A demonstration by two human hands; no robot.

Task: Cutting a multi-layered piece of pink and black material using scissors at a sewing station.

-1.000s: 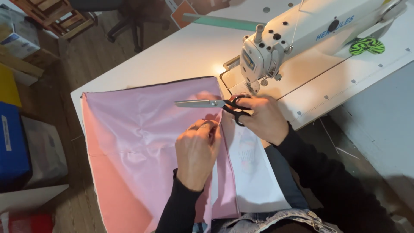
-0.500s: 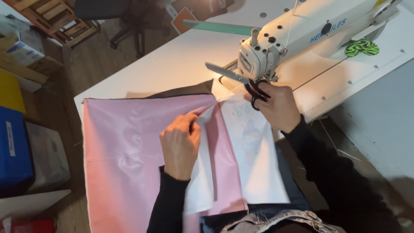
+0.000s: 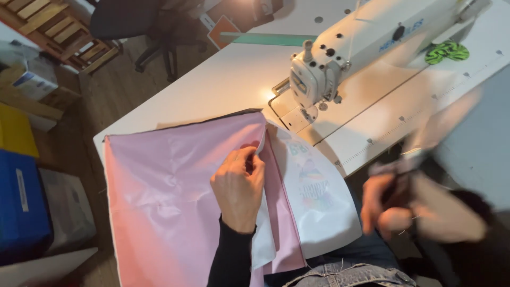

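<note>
From the head cam I saw the left hand (image 3: 237, 188) resting on the pink shiny fabric sheet (image 3: 164, 196), fingers curled together and pinching the fabric's folded edge near its top right corner, next to a white fabric panel with a faded multicolour print (image 3: 313, 196). That grip was tight, fingertips (image 3: 254, 158) pressed together on the fold, with a strip of the white panel showing under the wrist. The pink sheet lay spread over the near left part of the white worktable (image 3: 212, 90), hanging off the front edge toward my lap; a dark edge of cloth ran along its top border. The white panel lay just right of the pink fold, partly over the table edge and over blue denim (image 3: 345, 273) at the bottom of view. The right hand (image 3: 390, 204) was off the table to the right and badly motion-blurred; a dark shape sat in it, but I could not tell what it was or whether the fingers were closed on it. The right forearm in a dark sleeve was smeared too. The white industrial sewing machine (image 3: 345, 58) stood at the back right, lamp lit by the needle, well apart from both hands. A green and black patterned item (image 3: 447, 51) lay behind the machine. The machine's right end was cut off by the frame.
</note>
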